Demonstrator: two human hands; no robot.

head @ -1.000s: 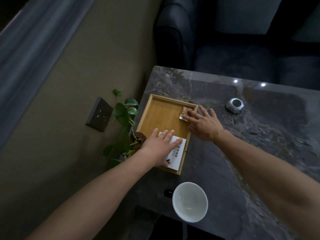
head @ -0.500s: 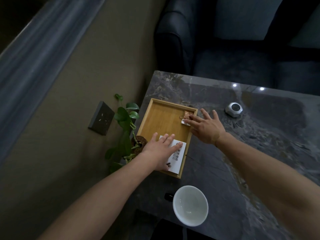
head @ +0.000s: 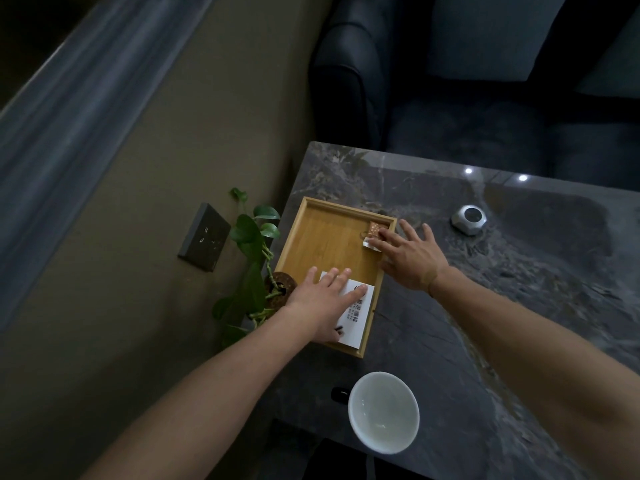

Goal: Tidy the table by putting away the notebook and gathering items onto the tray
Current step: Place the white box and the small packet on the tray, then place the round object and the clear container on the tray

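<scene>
Bamboo tray (head: 313, 239), shallow, rectangular, raised-rimmed

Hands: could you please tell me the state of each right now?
Left hand: open, fingers straight, resting on the white printed card.
Right hand: open, fingertips touching the small brown patterned packet.

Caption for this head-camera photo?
Left hand rests on a white card in a wooden tray; right hand touches a small packet.

1. Wooden tray (head: 311, 244) sits at the left edge of the marble table (head: 485, 306).
2. In tray: printed card (head: 356, 317) at near end, small packet (head: 374, 233) at far right corner.
3. Bowl (head: 383, 412) on table nearer than tray.
4. Metal ashtray (head: 470, 219) right of tray.
5. Potted plant (head: 256, 268) left of tray, by the wall socket (head: 204, 237).
6. Sofa (head: 467, 98) behind table.
</scene>
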